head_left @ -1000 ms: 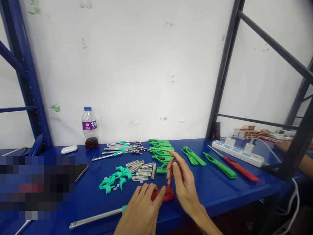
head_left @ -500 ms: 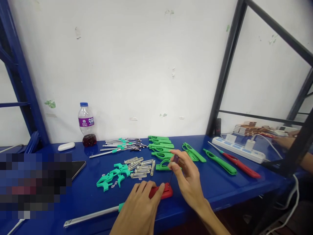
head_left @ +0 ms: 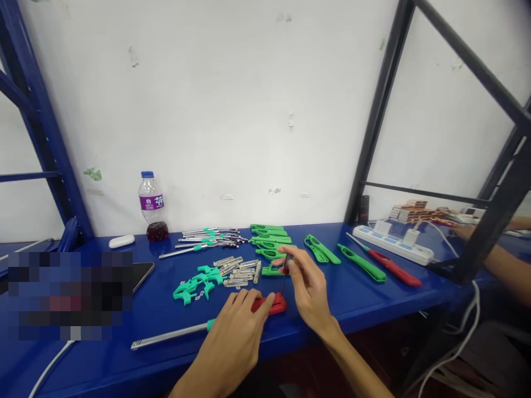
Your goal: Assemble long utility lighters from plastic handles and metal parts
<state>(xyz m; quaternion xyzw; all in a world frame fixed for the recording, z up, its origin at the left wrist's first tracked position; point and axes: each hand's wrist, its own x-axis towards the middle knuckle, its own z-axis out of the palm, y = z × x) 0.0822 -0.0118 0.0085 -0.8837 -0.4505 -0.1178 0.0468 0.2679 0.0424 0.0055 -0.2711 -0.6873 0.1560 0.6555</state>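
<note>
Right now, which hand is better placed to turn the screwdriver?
Probably the right hand: it holds the screwdriver, shaft pointing down at the red handle. The left hand is busy holding that handle.

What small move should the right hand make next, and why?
Probably the right hand should turn the screwdriver slightly: its tip appears to meet the red handle near one end, and the left hand holds that handle against the blue table.

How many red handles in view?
2: one red handle under the left hand, partly covered; a second red handle beside the power strip. The pixelated patch could hide more.
</note>
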